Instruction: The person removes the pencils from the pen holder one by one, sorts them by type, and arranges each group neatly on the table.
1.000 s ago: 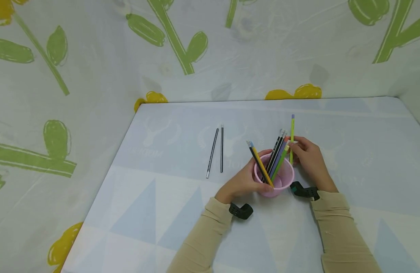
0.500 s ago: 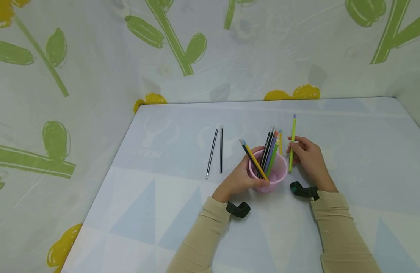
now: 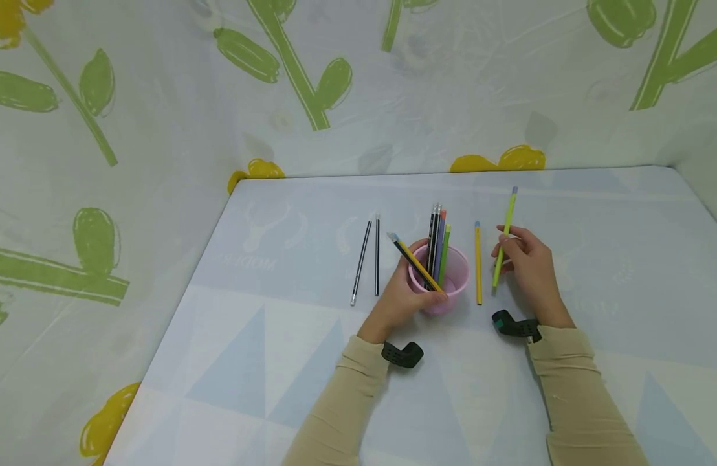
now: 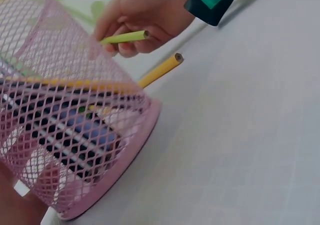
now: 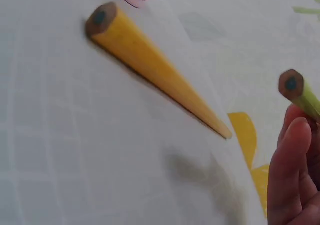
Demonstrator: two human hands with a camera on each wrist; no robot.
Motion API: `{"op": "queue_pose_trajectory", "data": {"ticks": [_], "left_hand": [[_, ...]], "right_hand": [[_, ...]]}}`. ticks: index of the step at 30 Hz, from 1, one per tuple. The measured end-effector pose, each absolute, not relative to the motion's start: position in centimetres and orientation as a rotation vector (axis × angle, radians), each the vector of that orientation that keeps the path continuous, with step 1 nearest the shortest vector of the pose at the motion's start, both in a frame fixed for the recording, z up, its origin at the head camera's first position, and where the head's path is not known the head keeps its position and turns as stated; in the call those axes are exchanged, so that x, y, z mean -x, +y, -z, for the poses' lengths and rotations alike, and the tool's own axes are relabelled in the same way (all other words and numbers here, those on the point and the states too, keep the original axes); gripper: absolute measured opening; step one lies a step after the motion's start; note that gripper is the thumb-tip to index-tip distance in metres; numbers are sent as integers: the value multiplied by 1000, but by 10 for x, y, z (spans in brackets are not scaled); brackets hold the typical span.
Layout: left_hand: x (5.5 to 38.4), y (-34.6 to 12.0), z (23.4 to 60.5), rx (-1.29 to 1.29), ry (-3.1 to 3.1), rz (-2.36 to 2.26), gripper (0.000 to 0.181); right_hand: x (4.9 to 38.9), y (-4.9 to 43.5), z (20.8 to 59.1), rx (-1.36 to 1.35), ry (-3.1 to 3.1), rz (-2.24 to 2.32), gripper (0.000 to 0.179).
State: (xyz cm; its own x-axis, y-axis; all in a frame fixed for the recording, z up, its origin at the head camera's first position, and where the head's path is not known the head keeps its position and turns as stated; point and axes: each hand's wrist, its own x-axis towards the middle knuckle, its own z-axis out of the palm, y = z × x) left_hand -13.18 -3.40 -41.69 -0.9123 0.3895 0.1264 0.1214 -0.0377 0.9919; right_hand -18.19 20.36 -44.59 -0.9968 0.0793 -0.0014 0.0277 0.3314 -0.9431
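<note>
Pinching the lime pencil (image 3: 509, 217) in the right hand (image 3: 531, 264), with the yellow pencil (image 3: 478, 265) just left of that grip, holding the pink cup (image 3: 456, 275) farther left in the left hand (image 3: 402, 294), probably setting pieces out singly, seemingly needing gentle lowering next.

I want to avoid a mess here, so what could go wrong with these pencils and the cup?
The loose yellow pencil lies between the pink mesh cup and the right hand, so either could bump it and set it rolling. The lime pencil is pinched between fingers and might swivel or slip. The leaning pencils slant over the cup's rim beside the left hand; tipping the cup that way might spill them.
</note>
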Motion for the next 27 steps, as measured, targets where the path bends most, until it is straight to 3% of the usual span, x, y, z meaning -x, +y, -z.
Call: {"op": "queue_pose_trajectory", "data": {"ticks": [10, 27], "left_hand": [[134, -35, 420, -452, 2040, -2155, 87], [133, -34, 420, -443, 2033, -2162, 88]], "right_hand": [[180, 201, 436, 122, -2331, -1932, 41], [180, 196, 436, 111, -2349, -1940, 46]]}}
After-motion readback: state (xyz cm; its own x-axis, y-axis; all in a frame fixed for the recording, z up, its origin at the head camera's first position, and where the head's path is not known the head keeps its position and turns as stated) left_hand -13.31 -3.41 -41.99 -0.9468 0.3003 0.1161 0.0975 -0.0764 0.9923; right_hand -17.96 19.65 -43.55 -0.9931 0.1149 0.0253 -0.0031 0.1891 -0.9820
